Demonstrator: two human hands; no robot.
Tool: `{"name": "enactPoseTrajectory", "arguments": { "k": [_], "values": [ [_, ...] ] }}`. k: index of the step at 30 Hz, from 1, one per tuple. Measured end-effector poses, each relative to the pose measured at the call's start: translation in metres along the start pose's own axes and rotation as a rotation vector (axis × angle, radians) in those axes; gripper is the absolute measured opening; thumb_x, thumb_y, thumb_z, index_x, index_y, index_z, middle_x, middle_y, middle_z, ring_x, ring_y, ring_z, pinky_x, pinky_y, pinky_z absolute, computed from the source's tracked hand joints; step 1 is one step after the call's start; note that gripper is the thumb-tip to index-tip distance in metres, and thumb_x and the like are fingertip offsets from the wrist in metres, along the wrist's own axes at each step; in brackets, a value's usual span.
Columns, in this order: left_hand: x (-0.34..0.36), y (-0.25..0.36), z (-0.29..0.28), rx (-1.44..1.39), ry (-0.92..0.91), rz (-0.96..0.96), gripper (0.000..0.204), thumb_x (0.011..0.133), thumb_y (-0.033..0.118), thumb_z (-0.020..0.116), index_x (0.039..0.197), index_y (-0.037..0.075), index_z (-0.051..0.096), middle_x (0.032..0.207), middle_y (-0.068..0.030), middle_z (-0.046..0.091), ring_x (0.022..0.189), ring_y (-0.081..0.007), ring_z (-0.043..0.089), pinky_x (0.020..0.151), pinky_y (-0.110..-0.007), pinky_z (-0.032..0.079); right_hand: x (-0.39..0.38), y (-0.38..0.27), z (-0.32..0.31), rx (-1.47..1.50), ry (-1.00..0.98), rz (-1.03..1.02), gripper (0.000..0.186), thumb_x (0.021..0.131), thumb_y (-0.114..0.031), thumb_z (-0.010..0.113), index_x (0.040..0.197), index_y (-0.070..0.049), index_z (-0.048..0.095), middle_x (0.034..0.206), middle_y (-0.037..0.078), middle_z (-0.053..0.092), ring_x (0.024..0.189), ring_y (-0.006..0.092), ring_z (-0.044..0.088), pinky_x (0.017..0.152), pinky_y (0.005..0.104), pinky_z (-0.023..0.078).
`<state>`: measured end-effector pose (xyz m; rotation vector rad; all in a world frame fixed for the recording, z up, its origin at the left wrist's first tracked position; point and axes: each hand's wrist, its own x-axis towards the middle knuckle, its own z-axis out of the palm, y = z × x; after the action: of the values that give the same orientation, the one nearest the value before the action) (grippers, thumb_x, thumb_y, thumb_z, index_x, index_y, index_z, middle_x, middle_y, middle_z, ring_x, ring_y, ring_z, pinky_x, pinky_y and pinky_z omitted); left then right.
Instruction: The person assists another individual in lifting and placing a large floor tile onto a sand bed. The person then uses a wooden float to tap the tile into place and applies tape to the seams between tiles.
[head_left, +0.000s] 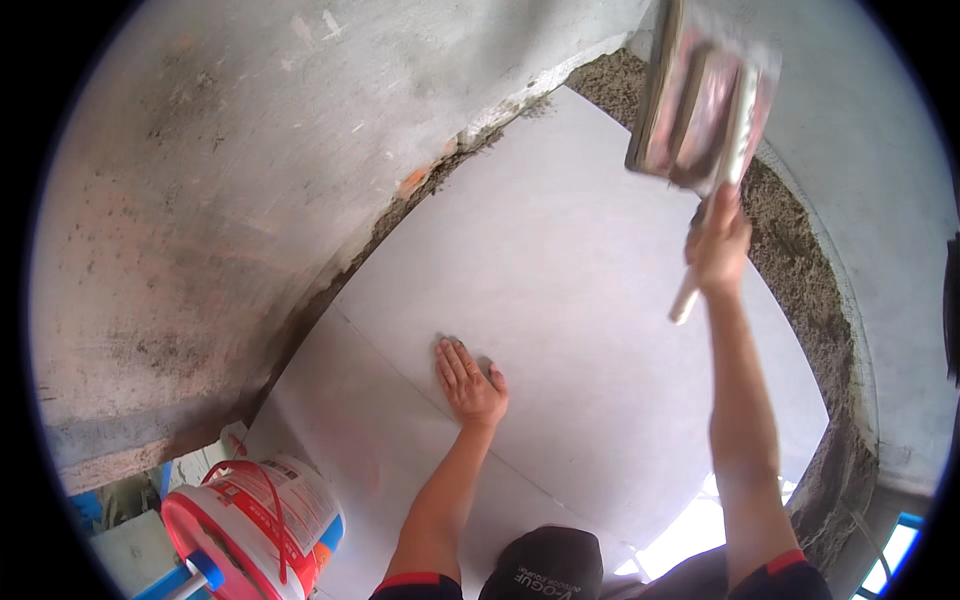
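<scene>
A large pale grey tile (590,260) lies on a bed of mortar (800,250) whose rough grey-brown mix shows along the far and right edges. My left hand (470,385) rests on the tile with its fingers stretched out, close to the joint with a nearer tile (400,440). Raised over the tile's far right part, my right hand (718,245) is closed round the long white handle of a tile-beating paddle (700,110). Its broad rectangular head is smeared by motion, and I cannot tell how high it hangs above the tile.
A rough plastered wall (220,200) borders the tiles on the left, with a ragged gap of mortar at its foot. Another grey wall (870,150) curves along the right. A red and white bucket (260,520) with a red handle stands at the lower left, beside a blue-and-white tool (195,575).
</scene>
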<state>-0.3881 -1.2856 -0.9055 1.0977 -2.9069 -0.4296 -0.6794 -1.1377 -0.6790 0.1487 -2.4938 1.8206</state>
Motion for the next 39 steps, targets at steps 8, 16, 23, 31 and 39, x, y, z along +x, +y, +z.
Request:
{"name": "enactPoseTrajectory", "arguments": {
  "k": [8, 16, 23, 31, 39],
  "values": [
    [-0.003, 0.006, -0.005, -0.024, 0.003, 0.01, 0.074, 0.092, 0.037, 0.044, 0.144, -0.01, 0.02, 0.154, -0.0249, 0.013, 0.145, -0.0357, 0.007, 0.118, -0.045, 0.007, -0.085, 0.144, -0.047, -0.252, -0.294, 0.923, 0.063, 0.09, -0.067, 0.042, 0.069, -0.008, 0.051, 0.049, 0.003, 0.041, 0.037, 0.0158, 0.042, 0.035, 0.0337, 0.037],
    [-0.005, 0.002, -0.006, -0.016, 0.06, 0.046, 0.075, 0.09, 0.035, 0.05, 0.142, -0.013, 0.024, 0.152, -0.0272, 0.018, 0.143, -0.0377, 0.013, 0.117, -0.046, 0.013, -0.014, -0.008, -0.084, -0.222, -0.212, 0.326, 0.06, 0.094, -0.061, 0.04, 0.066, -0.008, 0.048, 0.051, -0.003, 0.042, 0.041, 0.0113, 0.043, 0.037, 0.0302, 0.033],
    [-0.017, 0.023, 0.019, -0.054, 0.087, 0.123, 0.069, 0.093, 0.033, 0.046, 0.14, -0.014, 0.028, 0.152, -0.0272, 0.02, 0.143, -0.0381, 0.014, 0.117, -0.046, 0.015, -0.148, 0.235, -0.194, -0.86, -0.019, 0.29, 0.063, 0.096, -0.057, 0.037, 0.069, -0.003, 0.054, 0.052, 0.006, 0.05, 0.048, 0.0209, 0.053, 0.044, 0.0387, 0.042],
    [-0.015, -0.017, 0.053, 0.07, 0.43, 0.321, 0.064, 0.095, 0.035, 0.047, 0.136, -0.013, 0.036, 0.143, -0.0303, 0.034, 0.135, -0.0417, 0.031, 0.112, -0.049, 0.025, -0.309, 0.233, -0.351, -0.745, -0.391, 0.626, 0.06, 0.096, -0.056, 0.034, 0.112, -0.001, 0.054, 0.096, 0.021, 0.057, 0.083, 0.0347, 0.057, 0.07, 0.0439, 0.048],
    [0.023, -0.051, 0.033, 0.362, 0.356, 0.589, 0.061, 0.097, 0.037, 0.047, 0.132, -0.013, 0.04, 0.135, -0.0328, 0.043, 0.125, -0.043, 0.043, 0.108, -0.047, 0.033, -0.368, 0.27, -0.356, -0.056, -0.285, 0.805, 0.069, 0.092, -0.064, 0.035, 0.114, -0.001, 0.052, 0.093, 0.019, 0.055, 0.08, 0.03, 0.056, 0.068, 0.0415, 0.05]
  ]
}}
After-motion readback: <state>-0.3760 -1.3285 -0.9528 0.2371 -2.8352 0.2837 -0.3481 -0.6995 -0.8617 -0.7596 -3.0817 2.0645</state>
